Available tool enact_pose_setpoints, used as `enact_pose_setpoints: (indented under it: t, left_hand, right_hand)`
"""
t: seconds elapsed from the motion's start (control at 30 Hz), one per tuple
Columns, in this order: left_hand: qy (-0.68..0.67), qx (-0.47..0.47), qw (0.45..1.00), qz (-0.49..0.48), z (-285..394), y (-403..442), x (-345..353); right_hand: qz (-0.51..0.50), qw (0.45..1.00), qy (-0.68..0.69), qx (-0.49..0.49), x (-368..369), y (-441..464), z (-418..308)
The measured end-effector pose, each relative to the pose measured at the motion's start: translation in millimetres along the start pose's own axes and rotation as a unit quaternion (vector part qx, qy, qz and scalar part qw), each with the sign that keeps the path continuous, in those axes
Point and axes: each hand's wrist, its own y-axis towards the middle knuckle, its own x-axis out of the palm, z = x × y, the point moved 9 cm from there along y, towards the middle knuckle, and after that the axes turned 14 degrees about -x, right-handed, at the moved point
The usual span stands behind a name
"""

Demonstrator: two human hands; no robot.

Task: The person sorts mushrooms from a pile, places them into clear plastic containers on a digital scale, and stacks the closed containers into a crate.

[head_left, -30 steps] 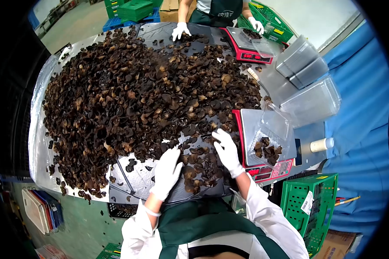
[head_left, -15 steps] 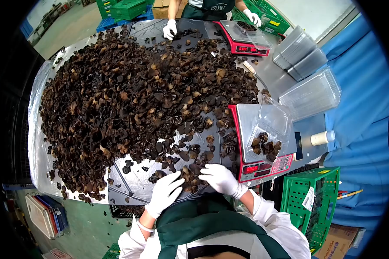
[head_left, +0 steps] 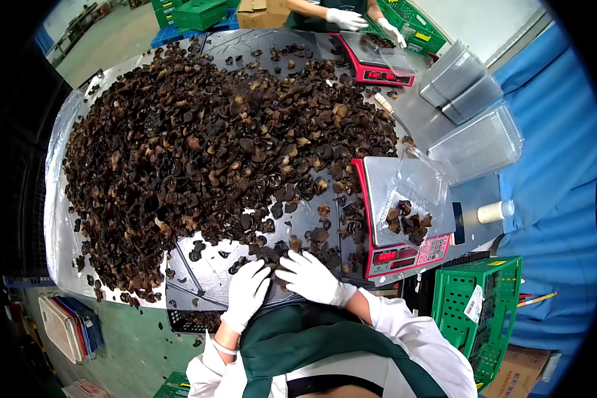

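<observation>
A large heap of dark brown wood ear mushrooms (head_left: 199,152) covers much of the table. At its near edge, my left hand (head_left: 247,293), in a white glove, has its fingers stretched out beside a few pieces. My right hand (head_left: 310,277), also gloved, lies palm down with fingers extended over some loose mushrooms, partly hiding them. To the right stands a red scale (head_left: 404,255) reading 0.060. On its pan lies an open clear plastic box (head_left: 395,197) with several mushroom pieces in it.
Stacked clear boxes (head_left: 477,147) stand at the right, near a white roll (head_left: 495,211) and a dark phone (head_left: 458,223). Across the table, a gloved co-worker's hand (head_left: 346,19) is near a second red scale (head_left: 381,76). Below right is a green crate (head_left: 467,292).
My right hand has moved left, closer to my left hand, over the loose mushrooms. My left hand has shifted slightly. The co-worker's hand has lifted off the heap toward the far scale.
</observation>
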Motion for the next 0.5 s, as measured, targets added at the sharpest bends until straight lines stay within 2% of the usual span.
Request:
enact_pose_setpoints:
  t: [0.07,0.17,0.2,0.27,0.3,0.37,0.4,0.5]
  left_hand:
    - [-0.028,-0.035,0.998,0.036,-6,-10,-14]
    - [-0.075,-0.084,0.991,0.074,-22,-22,-25]
    - [-0.072,-0.096,0.989,0.088,-26,-24,-28]
    - [-0.093,-0.121,0.982,0.115,-36,-24,-32]
    - [-0.107,-0.13,0.979,0.117,-41,-22,-33]
    - [-0.089,-0.148,0.978,0.117,-47,-17,-37]
    - [-0.08,-0.155,0.978,0.118,-48,-15,-41]
    - [-0.071,-0.158,0.974,0.148,-52,-15,-60]
  right_hand:
    - [0.134,0.989,0.034,-0.05,-26,-20,-11]
    - [0.223,0.974,0.011,-0.04,-59,-30,13]
    - [0.25,0.968,-0.012,-0.005,-65,-34,30]
    - [0.241,0.95,0.101,0.172,-53,-40,85]
    - [0.243,0.949,0.101,0.172,-48,-37,93]
    - [0.22,0.965,-0.067,0.123,-43,-19,89]
    - [0.154,0.974,-0.109,0.124,-30,-10,88]
    - [0.113,0.972,-0.163,0.124,-20,-1,90]
